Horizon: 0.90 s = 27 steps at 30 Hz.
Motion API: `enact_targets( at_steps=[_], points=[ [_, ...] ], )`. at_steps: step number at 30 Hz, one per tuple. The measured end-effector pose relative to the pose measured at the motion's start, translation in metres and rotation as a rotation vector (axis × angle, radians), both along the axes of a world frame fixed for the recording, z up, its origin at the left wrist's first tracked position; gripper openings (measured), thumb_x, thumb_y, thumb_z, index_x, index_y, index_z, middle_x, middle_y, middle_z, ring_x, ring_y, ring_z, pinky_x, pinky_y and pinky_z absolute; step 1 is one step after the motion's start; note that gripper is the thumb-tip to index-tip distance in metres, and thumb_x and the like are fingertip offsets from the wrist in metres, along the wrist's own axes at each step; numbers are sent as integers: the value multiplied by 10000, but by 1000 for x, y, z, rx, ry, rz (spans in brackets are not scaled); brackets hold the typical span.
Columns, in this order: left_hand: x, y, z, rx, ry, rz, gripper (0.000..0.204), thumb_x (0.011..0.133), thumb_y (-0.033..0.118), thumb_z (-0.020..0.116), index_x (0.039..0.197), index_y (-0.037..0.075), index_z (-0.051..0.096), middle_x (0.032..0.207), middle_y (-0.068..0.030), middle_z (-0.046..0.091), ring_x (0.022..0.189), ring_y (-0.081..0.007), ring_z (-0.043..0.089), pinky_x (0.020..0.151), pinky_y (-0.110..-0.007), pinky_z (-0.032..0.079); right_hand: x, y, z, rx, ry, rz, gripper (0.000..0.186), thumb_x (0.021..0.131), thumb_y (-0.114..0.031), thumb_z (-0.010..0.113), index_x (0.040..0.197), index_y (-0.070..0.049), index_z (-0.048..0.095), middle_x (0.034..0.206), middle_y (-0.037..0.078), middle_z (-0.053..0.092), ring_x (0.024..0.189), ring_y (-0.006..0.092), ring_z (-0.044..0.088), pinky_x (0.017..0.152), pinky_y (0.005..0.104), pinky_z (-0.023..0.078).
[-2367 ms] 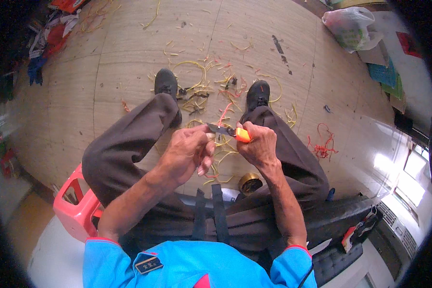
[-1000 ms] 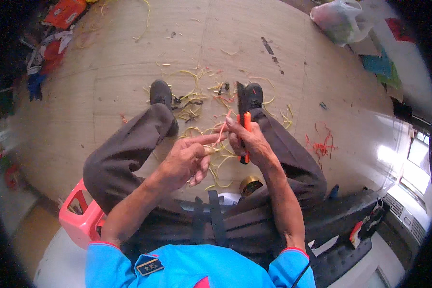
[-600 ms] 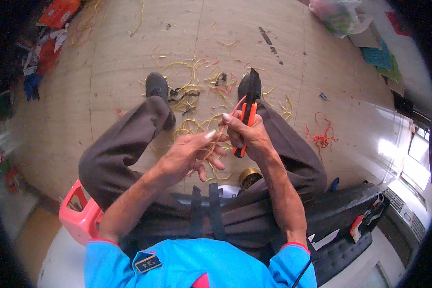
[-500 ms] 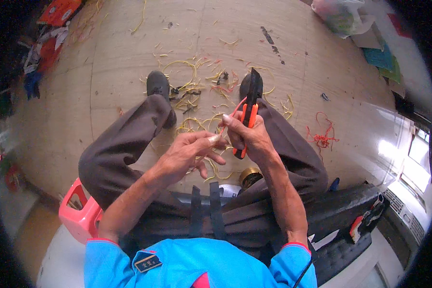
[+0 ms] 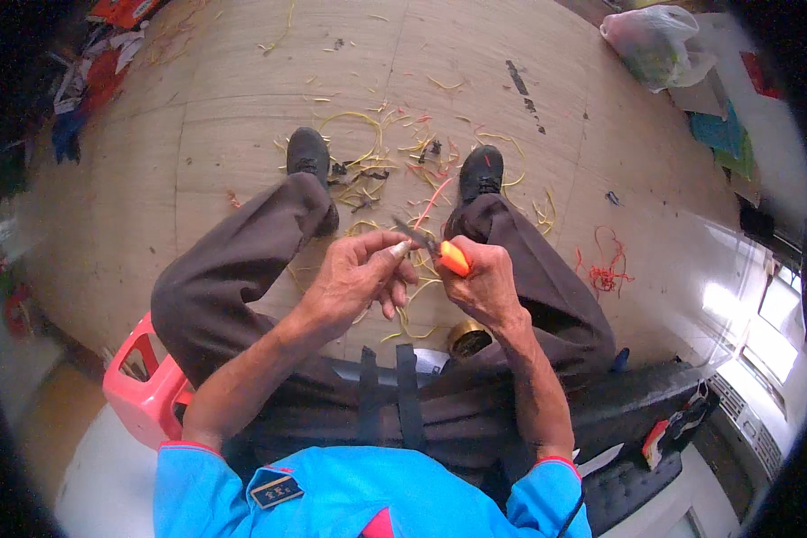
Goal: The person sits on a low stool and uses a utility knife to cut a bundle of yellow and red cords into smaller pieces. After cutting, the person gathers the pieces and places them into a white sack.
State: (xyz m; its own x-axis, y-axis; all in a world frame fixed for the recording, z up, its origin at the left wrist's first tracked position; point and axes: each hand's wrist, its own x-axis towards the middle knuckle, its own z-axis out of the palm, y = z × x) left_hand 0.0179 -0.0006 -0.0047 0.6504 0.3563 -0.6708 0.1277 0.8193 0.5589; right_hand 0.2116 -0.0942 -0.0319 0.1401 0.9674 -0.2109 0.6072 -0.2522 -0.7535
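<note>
My left hand pinches a pink-red wire between thumb and fingers, with the wire running up past them. My right hand grips a black cutting tool with orange handles; its dark end points up-left and meets the wire at my left fingertips. Whether it touches the wire itself is hard to tell. Both hands are between my spread knees, over scattered yellow wire scraps on the tiled floor.
Beside my right thigh is a brass-coloured round container. A pink plastic stool stands at left, a red wire tangle lies right. A plastic bag and coloured boards are at far right, piled cloths upper left.
My right hand has turned the tool from upright to slanting leftward across the wire. My left fingers have risen slightly and drawn closer to the tool.
</note>
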Motion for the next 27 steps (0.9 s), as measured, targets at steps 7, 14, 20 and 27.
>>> enact_targets(
  at_steps=[7, 14, 20, 27],
  points=[
    [-1, 0, 3, 5, 37, 64, 328, 1002, 145, 499, 1293, 3, 552, 847, -79, 655, 613, -112, 619, 488, -232, 526, -7, 0, -5, -30, -185, 89, 152, 794, -155, 689, 785, -51, 579, 658, 176, 595, 646, 367, 627, 558, 419, 484],
    [-1, 1, 1, 3, 52, 58, 337, 987, 84, 471, 1308, 13, 547, 794, -65, 651, 582, -109, 612, 460, -229, 511, -9, 1, -6, 1, -232, 70, 140, 795, -148, 670, 776, -52, 570, 643, 158, 588, 628, 358, 618, 546, 425, 470],
    [0, 1, 1, -21, 65, 60, 336, 989, 77, 462, 1309, 12, 543, 784, -68, 647, 570, -116, 618, 445, -233, 508, -8, 2, -4, 10, -236, 63, 146, 797, -151, 668, 771, -48, 567, 642, 162, 591, 623, 358, 619, 546, 425, 473],
    [0, 3, 1, -7, 58, 60, 338, 988, 74, 466, 1311, 1, 533, 797, -72, 650, 575, -119, 622, 452, -234, 516, -10, 4, -3, -14, -227, 78, 153, 805, -154, 663, 761, -44, 565, 635, 166, 590, 622, 359, 622, 543, 426, 474]
  ],
)
